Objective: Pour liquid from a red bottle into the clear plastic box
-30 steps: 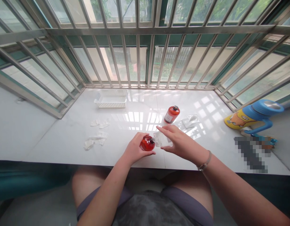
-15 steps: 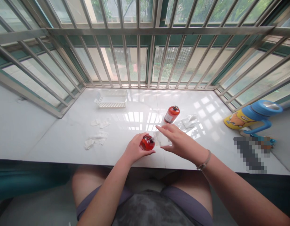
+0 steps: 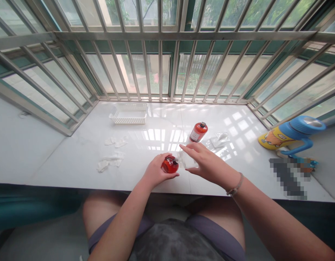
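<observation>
My left hand (image 3: 159,169) is wrapped round a small bottle of red liquid (image 3: 170,165), its neck tilted to the right. Just right of that neck, my right hand (image 3: 200,158) hovers with thumb and fingers spread and nothing between them. Beneath the right hand lies a clear, whitish piece of plastic (image 3: 185,159), partly hidden by the fingers. Beyond it stands a second red bottle (image 3: 198,132) with a black cap and a pale label.
A white perforated basket (image 3: 129,121) sits near the barred window. Crumpled white tissues (image 3: 113,161) lie to the left, a clear plastic packet (image 3: 220,140) to the right. A blue and yellow flask (image 3: 281,136) and a blurred dark object (image 3: 288,179) occupy the right side.
</observation>
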A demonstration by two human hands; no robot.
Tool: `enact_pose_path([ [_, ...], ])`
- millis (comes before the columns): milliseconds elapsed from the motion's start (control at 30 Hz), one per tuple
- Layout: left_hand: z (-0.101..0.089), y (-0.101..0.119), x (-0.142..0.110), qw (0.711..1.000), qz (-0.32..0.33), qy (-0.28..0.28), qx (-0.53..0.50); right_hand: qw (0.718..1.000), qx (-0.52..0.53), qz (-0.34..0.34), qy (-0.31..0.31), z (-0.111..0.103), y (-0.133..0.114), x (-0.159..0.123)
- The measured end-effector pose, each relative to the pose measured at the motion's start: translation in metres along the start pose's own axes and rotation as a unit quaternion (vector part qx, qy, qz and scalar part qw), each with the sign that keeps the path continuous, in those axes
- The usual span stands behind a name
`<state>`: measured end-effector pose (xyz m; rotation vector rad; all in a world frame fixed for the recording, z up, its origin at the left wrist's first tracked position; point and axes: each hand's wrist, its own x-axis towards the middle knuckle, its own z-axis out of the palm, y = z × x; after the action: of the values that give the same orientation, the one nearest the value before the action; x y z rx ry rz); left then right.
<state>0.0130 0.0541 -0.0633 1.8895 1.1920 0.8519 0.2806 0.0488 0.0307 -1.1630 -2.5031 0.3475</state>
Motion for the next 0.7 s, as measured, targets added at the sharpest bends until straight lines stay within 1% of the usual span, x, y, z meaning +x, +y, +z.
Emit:
enact_pose_path([
  [400,-0.0003,-0.0003,0.0002,1.000,0.003,0.000,0.002,1.000,0.009,0.002,0.012,-0.0041,-0.0017,0.0018],
  [700,-0.0001,-0.0014,0.0012,1.000,0.001,0.000,-0.004,1.000,-0.012,0.001,0.000,-0.0052,-0.0013,0.0012],
])
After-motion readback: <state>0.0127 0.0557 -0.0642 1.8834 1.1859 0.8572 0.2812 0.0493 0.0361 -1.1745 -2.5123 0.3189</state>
